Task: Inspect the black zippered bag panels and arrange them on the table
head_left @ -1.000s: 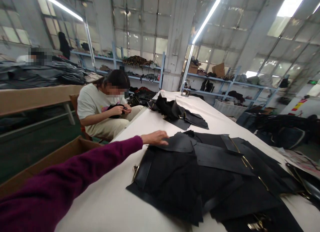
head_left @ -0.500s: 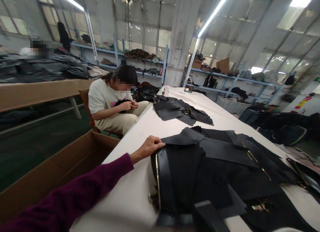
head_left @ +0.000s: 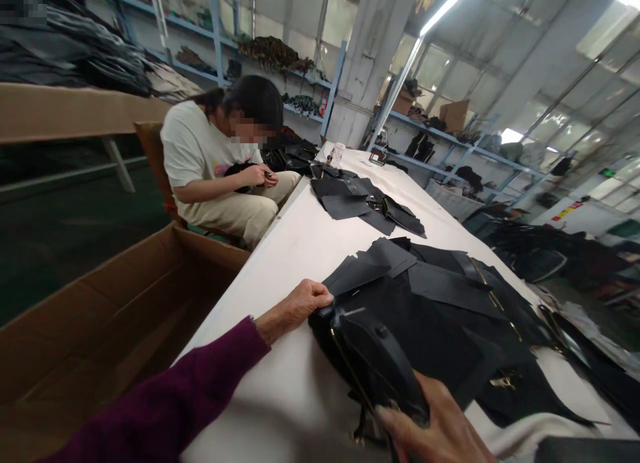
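Observation:
A black bag piece (head_left: pixel 385 346) with a gold zipper along its edge is held up at the near side of the white table (head_left: pixel 295 250). My left hand (head_left: pixel 303 303) pinches its far left corner between thumb and fingers. Around its near right end my right hand (head_left: pixel 435 420) is closed, the thumb on the zipper side. Beneath and behind it spreads a pile of flat black panels (head_left: pixel 450 290), some with gold zippers. A gold-coloured metal fitting (head_left: pixel 503 381) lies on the black material to the right.
An open cardboard box (head_left: pixel 125 303) stands on the floor at the left. Beyond it a seated person (head_left: pixel 200 163) works on something small with both hands. More black pieces (head_left: pixel 370 203) lie farther along the table. Blue shelves (head_left: pixel 215 36) line the wall.
My right hand has come into view, gripping the bag piece. The zippered edge has lifted and folded over toward the right. My left hand keeps its pinch. The view has tilted down.

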